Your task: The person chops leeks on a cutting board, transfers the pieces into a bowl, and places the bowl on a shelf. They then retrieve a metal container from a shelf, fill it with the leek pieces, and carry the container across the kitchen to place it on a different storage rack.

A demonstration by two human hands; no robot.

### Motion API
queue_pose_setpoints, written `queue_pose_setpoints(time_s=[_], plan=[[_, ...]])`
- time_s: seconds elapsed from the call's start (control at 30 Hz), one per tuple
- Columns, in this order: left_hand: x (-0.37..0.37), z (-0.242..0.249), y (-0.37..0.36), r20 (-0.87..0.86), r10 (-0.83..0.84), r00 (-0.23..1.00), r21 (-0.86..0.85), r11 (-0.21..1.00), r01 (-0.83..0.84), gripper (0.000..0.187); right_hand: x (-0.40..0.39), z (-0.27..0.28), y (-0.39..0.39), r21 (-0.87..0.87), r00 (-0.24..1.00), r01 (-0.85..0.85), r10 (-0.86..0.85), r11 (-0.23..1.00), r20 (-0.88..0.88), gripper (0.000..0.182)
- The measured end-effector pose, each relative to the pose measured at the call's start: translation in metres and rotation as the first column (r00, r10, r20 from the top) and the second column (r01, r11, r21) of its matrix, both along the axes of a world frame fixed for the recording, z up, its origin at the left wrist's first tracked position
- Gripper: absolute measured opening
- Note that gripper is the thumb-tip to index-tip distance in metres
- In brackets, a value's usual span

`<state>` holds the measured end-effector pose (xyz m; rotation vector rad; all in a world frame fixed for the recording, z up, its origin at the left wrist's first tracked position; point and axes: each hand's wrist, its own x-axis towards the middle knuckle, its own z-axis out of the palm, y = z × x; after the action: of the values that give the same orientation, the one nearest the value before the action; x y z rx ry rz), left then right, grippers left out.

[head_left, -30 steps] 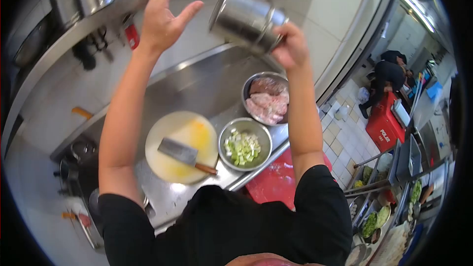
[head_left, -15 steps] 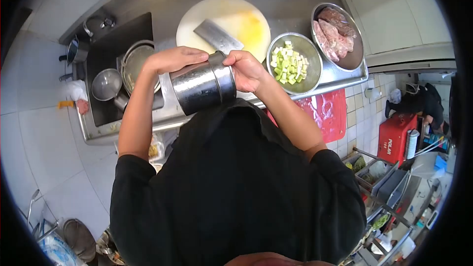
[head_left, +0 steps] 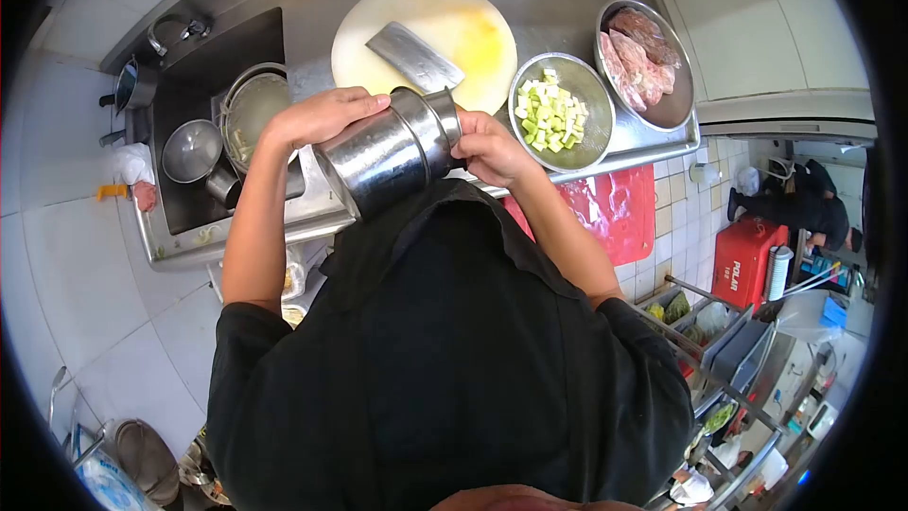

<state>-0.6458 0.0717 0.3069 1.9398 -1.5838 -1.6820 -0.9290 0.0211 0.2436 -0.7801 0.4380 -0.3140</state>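
Held on its side against my black-clothed front is a shiny steel canister (head_left: 374,161). A narrower steel cylinder (head_left: 442,120) with a flared rim sticks out of its right end. My left hand (head_left: 329,115) lies over the canister's upper left side, gripping it; some of its fingers are hidden. My right hand (head_left: 492,148) is closed on the narrower cylinder at the right end, fingertips partly out of sight. Just beyond lie a cleaver (head_left: 414,54) and the round white cutting board (head_left: 356,36) under it.
A steel bowl (head_left: 598,137) of green cubes and another bowl (head_left: 683,106) with raw meat stand right on the counter. Left is a sink (head_left: 268,38) with strainers and pots. A red sheet (head_left: 624,218) hangs past the front edge. Far right, a person (head_left: 804,208) bends near a red cooler (head_left: 741,265).
The narrower cylinder now sticks further out of the canister's right end. My right hand has moved rightward and down with its fingers curled more. The view has shifted slightly.
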Motion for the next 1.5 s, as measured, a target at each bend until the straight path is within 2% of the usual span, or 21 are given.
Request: queue_pose_setpoints(time_s=[0.03, 0.07, 0.1, 0.3, 0.5, 0.6, 0.7, 0.8, 0.93, 1.0, 1.03, 1.1, 1.2, 1.3, 1.33, 1.43, 1.5], plan=[[-0.002, 0.003, 0.0, 0.036, -0.006, 0.999, -0.02, 1.0, 0.006, 0.061, -0.002, 0.002, 0.004, -0.102, 1.0, 0.01, -0.012, 0.995, -0.022, 0.049], [-0.003, 0.005, 0.001, 0.073, -0.011, 0.997, -0.041, 0.999, 0.013, 0.062, -0.002, 0.004, 0.011, -0.132, 0.991, 0.128, -0.13, 0.983, -0.007, 0.036], [-0.006, 0.007, 0.001, 0.11, -0.015, 0.994, -0.061, 0.998, 0.022, 0.062, -0.004, 0.006, 0.014, -0.174, 0.986, 0.154, -0.163, 0.973, -0.038, 0.035], [-0.008, 0.005, 0.007, 0.108, 0.017, 0.994, -0.113, 0.994, -0.004, 0.065, -0.003, 0.016, 0.025, -0.49, 0.914, 0.211, -0.348, 0.846, -0.207, 0.025], [-0.013, 0.018, 0.011, 0.214, -0.007, 0.977, -0.057, 0.998, 0.019, 0.068, 0.006, 0.003, 0.034, -0.603, 0.81, 0.228, -0.492, 0.765, -0.319, 0.02], [-0.013, 0.017, 0.015, 0.207, 0.0, 0.978, -0.101, 0.995, 0.021, 0.069, 0.008, 0.01, 0.038, -0.605, 0.803, 0.271, -0.522, 0.749, -0.287, 0.017], [-0.008, 0.009, 0.015, 0.191, -0.009, 0.982, -0.104, 0.994, 0.029, 0.069, 0.002, 0.015, 0.038, -0.531, 0.86, 0.267, -0.447, 0.805, -0.246, 0.017], [-0.009, 0.016, 0.019, 0.124, -0.008, 0.992, -0.139, 0.99, 0.026, 0.067, -0.006, 0.007, 0.037, -0.375, 0.927, 0.258, -0.338, 0.89, -0.165, 0.019], [-0.003, -0.003, 0.023, -0.059, 0.055, 0.997, -0.185, 0.98, -0.065, 0.062, -0.005, 0.018, 0.043, -0.4, 0.961, 0.118, -0.206, 0.909, -0.185, 0.032], [-0.004, -0.011, 0.024, -0.169, 0.132, 0.977, -0.177, 0.971, -0.162, 0.057, -0.003, 0.017, 0.043, -0.402, 0.961, 0.142, -0.223, 0.905, -0.161, 0.034], [-0.004, -0.014, 0.025, -0.151, 0.15, 0.977, -0.193, 0.965, -0.178, 0.053, -0.001, 0.016, 0.043, -0.403, 0.962, 0.154, -0.23, 0.902, -0.148, 0.035], [-0.007, -0.017, 0.023, -0.112, 0.186, 0.976, -0.228, 0.951, -0.207, 0.045, 0.002, 0.014, 0.045, -0.301, 0.973, 0.176, -0.213, 0.937, -0.095, 0.035], [-0.022, -0.026, 0.028, -0.123, 0.135, 0.983, -0.644, 0.743, -0.183, 0.029, 0.006, 0.007, 0.045, -0.216, 0.969, 0.233, -0.245, 0.948, -0.032, 0.034], [-0.055, -0.009, 0.041, 0.156, 0.108, 0.982, -0.825, 0.561, 0.069, 0.021, 0.006, 0.005, 0.044, -0.177, 0.957, 0.287, -0.289, 0.942, 0.011, 0.033], [-0.068, -0.007, 0.044, 0.119, 0.15, 0.982, -0.81, 0.587, 0.008, 0.019, 0.005, 0.006, 0.044, -0.165, 0.954, 0.299, -0.299, 0.94, 0.023, 0.032], [-0.082, -0.012, 0.047, 0.15, 0.182, 0.972, -0.848, 0.529, 0.031, 0.015, 0.004, 0.005, 0.047, -0.168, 0.966, 0.255, -0.258, 0.952, 0.002, 0.029], [-0.088, -0.012, 0.05, 0.148, 0.188, 0.971, -0.841, 0.54, 0.024, 0.014, 0.001, -0.001, 0.046, -0.198, 0.972, 0.222, -0.234, 0.955, -0.037, 0.027]])
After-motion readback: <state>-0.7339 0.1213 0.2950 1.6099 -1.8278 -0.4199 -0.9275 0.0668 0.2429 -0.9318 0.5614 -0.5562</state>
